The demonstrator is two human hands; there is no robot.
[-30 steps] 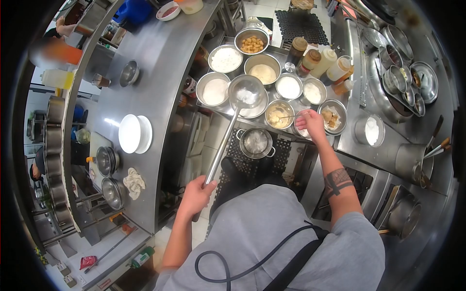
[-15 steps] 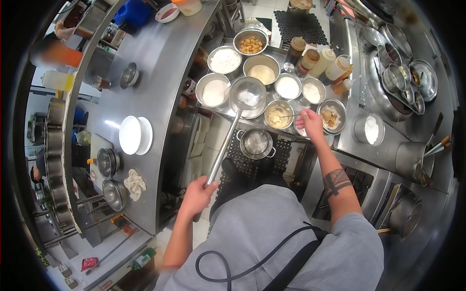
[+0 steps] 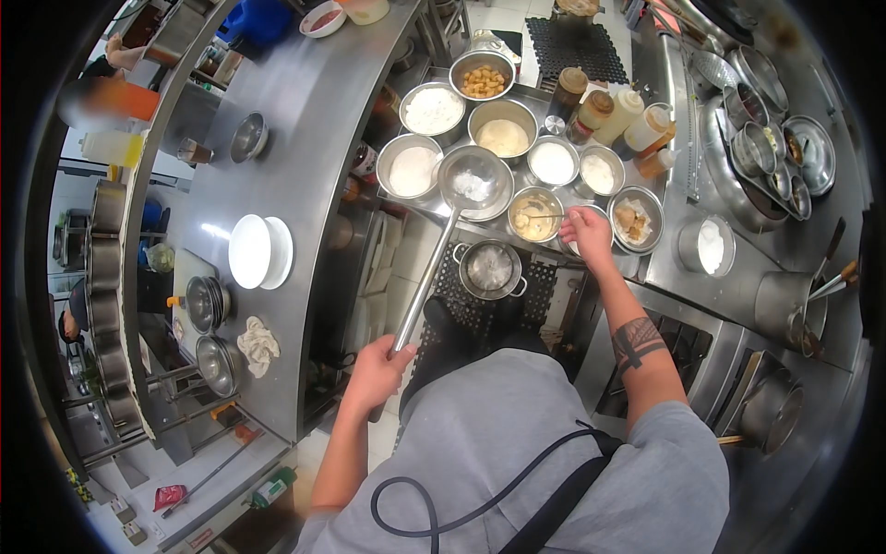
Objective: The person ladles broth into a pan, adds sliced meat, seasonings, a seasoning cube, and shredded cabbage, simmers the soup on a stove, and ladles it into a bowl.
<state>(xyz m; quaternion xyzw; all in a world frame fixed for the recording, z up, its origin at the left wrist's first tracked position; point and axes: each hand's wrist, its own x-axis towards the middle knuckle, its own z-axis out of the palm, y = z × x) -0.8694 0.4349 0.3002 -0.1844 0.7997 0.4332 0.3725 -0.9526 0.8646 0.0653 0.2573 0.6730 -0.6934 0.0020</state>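
Note:
My left hand (image 3: 378, 369) grips the long handle of a metal ladle (image 3: 477, 175). A white substance lies in the ladle's round bowl, which is held above the edge of the group of metal pots. In my right hand (image 3: 588, 234) is a thin spoon (image 3: 548, 217), its end inside a pot of pale yellow paste (image 3: 533, 227). Beside that hand stands a pot of light-brown contents (image 3: 637, 222), and another pot lies partly hidden beneath it. Around the ladle are a pot of white powder (image 3: 410, 173) and a pot of beige powder (image 3: 502, 135).
Squeeze bottles (image 3: 624, 114) stand behind the pots. A two-handled pot (image 3: 489, 269) sits low in front of my body. To the left, a steel counter (image 3: 318, 120) carries white plates (image 3: 251, 252) and a cloth (image 3: 258, 345). Another person's arm (image 3: 120, 54) shows at far left.
The whole view has shifted slightly. My right hand with the spoon has moved a little left relative to the pots. The ladle stays in nearly the same place.

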